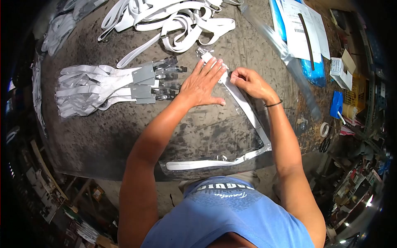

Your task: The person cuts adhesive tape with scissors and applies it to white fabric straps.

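Note:
A white strap (pixel 245 108) in clear plastic runs slantwise across the dark table, then bends near the front edge, where its other length (pixel 198 165) lies along that edge. My left hand (pixel 201 84) lies flat with fingers spread, its fingertips on the upper end of the strap beside a clear plastic tip (pixel 204 53). Just right of it, my right hand (pixel 252 84) has thumb and forefinger pinched together at the strap's side. Whatever is between those fingertips is too small to make out.
Bagged white straps with grey cards (pixel 143 74) lie at the left. Loose white straps (pixel 178 25) are heaped at the back. Clear plastic (pixel 281 49), papers (pixel 298 35), a small open box (pixel 341 72) and a blue object (pixel 336 104) are at the right.

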The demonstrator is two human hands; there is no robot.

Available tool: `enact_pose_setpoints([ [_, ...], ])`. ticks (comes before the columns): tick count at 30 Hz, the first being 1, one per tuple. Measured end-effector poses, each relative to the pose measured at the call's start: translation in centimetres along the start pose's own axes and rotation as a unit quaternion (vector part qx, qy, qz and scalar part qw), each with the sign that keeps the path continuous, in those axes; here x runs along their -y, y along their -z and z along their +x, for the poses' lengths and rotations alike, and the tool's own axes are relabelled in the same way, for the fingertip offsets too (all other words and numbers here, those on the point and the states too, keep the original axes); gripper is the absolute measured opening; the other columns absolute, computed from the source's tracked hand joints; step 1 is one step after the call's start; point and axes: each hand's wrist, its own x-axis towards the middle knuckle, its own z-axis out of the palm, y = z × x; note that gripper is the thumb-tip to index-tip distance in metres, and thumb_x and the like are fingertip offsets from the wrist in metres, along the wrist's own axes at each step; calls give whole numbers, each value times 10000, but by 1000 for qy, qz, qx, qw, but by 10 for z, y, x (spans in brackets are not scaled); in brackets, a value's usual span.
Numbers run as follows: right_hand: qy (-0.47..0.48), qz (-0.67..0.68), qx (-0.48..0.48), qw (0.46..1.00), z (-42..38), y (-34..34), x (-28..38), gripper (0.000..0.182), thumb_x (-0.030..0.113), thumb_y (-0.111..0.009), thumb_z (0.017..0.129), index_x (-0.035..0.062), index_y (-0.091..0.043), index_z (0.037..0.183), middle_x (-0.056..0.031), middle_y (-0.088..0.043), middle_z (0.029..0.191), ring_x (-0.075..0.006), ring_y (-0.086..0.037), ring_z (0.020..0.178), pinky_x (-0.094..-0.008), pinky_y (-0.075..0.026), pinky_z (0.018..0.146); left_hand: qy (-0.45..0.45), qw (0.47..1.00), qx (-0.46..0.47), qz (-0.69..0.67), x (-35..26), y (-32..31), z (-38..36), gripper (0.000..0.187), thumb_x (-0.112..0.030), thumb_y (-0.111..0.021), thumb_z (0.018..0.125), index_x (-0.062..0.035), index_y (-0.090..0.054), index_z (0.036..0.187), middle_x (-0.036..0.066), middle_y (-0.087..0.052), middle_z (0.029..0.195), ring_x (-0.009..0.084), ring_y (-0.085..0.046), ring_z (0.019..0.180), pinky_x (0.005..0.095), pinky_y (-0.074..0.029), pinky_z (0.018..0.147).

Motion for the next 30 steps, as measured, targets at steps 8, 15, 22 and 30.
enact_pose_setpoints([
  [8,-32,-36,113,992,31,15,-6,45,109,-551,870,65,-549,862,52,-499,744,-65,-435,646,-229,-372,565,9,1000,7,-6,-1,1,1,1130,-797,-539,674,-48,-262,1472,142,-212,1549,324,-140,1442,516,-113,1168],
  [15,-66,-59,154,984,46,17,-3,57,109,-542,868,69,-527,830,46,-493,715,-64,-438,612,-240,-396,538,4,1000,16,17,-1,1,1,1113,-805,-504,701,-19,-286,1457,134,-217,1548,307,-130,1444,494,-87,1175],
  [22,-70,-148,151,975,50,12,4,101,119,-542,868,63,-506,792,34,-476,649,-81,-445,581,-258,-405,530,2,1000,12,17,0,0,1,1099,-813,-491,701,-14,-324,1437,127,-214,1549,301,-119,1446,492,-84,1176],
  [30,-18,-250,106,962,48,8,1,133,159,-596,844,37,-557,809,-44,-569,679,-161,-507,637,-343,-435,607,5,1000,21,9,0,2,1,1098,-811,-494,701,-12,-325,1435,125,-216,1549,295,-128,1446,490,-91,1177],
])
